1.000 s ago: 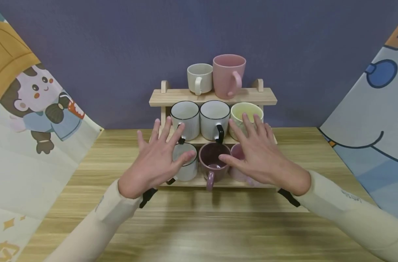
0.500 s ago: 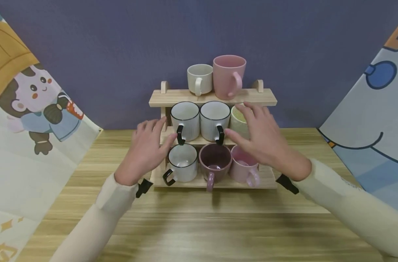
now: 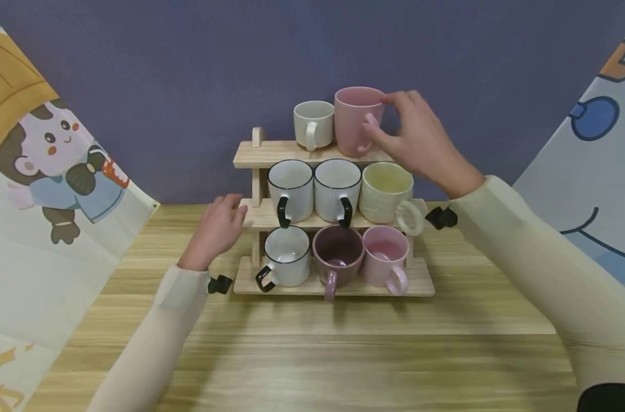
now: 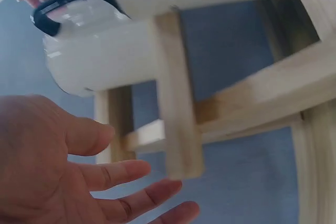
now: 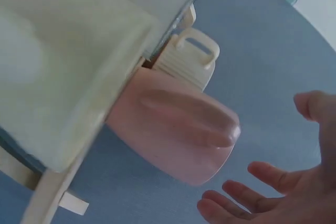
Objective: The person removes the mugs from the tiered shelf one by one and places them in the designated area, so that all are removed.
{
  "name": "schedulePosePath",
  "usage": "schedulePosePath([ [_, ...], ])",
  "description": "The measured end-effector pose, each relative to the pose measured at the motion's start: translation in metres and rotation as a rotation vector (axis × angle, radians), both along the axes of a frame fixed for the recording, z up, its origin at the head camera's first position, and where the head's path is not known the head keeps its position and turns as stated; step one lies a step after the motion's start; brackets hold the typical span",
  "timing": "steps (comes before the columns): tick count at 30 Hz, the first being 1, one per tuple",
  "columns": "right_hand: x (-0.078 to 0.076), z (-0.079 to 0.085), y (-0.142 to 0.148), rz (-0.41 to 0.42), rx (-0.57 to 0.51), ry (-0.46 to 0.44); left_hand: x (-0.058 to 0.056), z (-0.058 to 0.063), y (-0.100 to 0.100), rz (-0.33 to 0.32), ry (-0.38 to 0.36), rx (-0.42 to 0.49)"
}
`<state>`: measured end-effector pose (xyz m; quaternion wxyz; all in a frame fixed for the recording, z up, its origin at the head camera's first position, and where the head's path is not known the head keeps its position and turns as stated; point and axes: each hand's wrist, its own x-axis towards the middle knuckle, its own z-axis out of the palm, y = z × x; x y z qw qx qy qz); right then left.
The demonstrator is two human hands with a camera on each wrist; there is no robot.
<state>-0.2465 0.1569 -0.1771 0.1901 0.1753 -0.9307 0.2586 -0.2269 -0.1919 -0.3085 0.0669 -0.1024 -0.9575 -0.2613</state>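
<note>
My long sleeves (image 3: 528, 257) are cream. Before me I see a tall solid-pink ceramic mug (image 3: 349, 129) and a small off-white ribbed cup (image 3: 323, 129). Three white cylindrical mugs (image 3: 299, 197) carry black rims and black handles. A pale cream embossed mug (image 3: 380, 201) is yellow inside; a round mauve mug (image 3: 344, 273) is darker within; a squat light-pink mug (image 3: 378, 271) is deeper pink inside. The wooden tabletop (image 3: 322, 360) has yellowish-brown streaked grain.

Long cream sleeves (image 3: 528, 263); small black angular pieces (image 3: 220, 284) jutting beside both cuffs (image 3: 180, 284)
</note>
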Motion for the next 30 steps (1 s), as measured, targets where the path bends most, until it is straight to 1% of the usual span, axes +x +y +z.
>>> schedulePosePath([
  [3,-0.014,0.008,-0.004,-0.021,0.011,-0.068,-0.006,-0.007,-0.005,0.007,-0.033,0.016],
  [6,-0.028,0.014,-0.005,-0.042,0.013,-0.126,-0.01,-0.013,-0.008,-0.001,-0.072,0.022],
  [11,-0.047,0.016,-0.004,-0.071,0.004,-0.195,-0.014,-0.02,-0.009,-0.018,-0.12,0.025],
  [14,-0.055,0.017,-0.003,-0.08,-0.01,-0.216,-0.015,-0.022,-0.008,-0.012,-0.132,0.029],
  [19,-0.064,0.018,-0.005,-0.082,-0.002,-0.236,-0.016,-0.022,-0.009,-0.002,-0.136,0.033],
  [24,-0.068,0.022,-0.008,-0.09,-0.02,-0.263,-0.016,-0.021,-0.008,0.003,-0.126,0.029],
  [30,-0.072,0.019,-0.012,-0.152,-0.067,-0.245,-0.016,-0.021,-0.008,0.004,-0.125,0.023],
])
